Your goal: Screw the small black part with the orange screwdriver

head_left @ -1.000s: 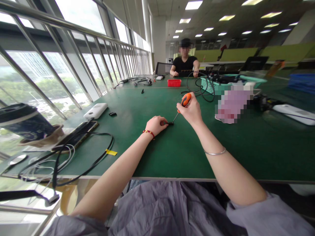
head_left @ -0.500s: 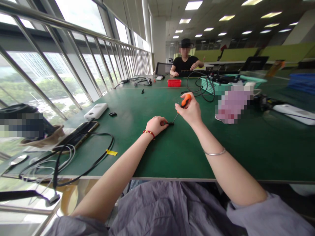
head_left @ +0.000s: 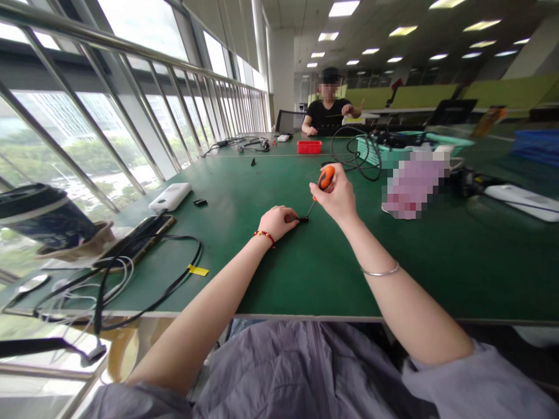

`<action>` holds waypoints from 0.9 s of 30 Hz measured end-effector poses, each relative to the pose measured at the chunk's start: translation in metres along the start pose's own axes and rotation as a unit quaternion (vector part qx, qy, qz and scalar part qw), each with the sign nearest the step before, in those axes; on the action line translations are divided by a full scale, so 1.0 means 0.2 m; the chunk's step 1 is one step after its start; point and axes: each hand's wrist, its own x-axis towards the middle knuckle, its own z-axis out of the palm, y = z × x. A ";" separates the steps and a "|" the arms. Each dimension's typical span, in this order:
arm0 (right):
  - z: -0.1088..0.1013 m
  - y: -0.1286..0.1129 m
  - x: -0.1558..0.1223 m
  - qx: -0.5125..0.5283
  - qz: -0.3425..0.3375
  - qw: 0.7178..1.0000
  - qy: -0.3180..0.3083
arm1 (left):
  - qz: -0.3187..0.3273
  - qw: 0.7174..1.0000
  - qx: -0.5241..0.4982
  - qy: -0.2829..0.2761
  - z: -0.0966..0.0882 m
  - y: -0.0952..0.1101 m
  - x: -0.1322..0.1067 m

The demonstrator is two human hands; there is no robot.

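My left hand [head_left: 276, 220] is closed on a small black part [head_left: 303, 219], pressing it against the green table [head_left: 279, 279]. Only the part's right end shows; the fingers cover the rest. In my right hand [head_left: 339, 195] is a screwdriver [head_left: 325, 177] with an orange and black handle. Its thin metal shaft slants down to the left, and the tip meets the right end of the black part. Another small black piece [head_left: 200, 202] lies to the left of my hands.
A white power bank [head_left: 170, 198], a phone [head_left: 151, 237], loose cables [head_left: 198, 247] and a cup [head_left: 43, 215] occupy the left. Farther off are a red bin [head_left: 309, 147], a green basket [head_left: 369, 152] with cables, and a seated person [head_left: 329, 110]. A pouch, pixelated, lies right.
The screwdriver's handle has turned and tipped slightly left in my right hand. My left hand stays in place. Across the table, the person's raised hand has moved up.
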 end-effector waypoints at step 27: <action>-0.01 -0.01 0.00 -0.041 0.030 0.999 0.011 | -0.007 0.998 -0.050 -0.043 0.00 -0.04 0.08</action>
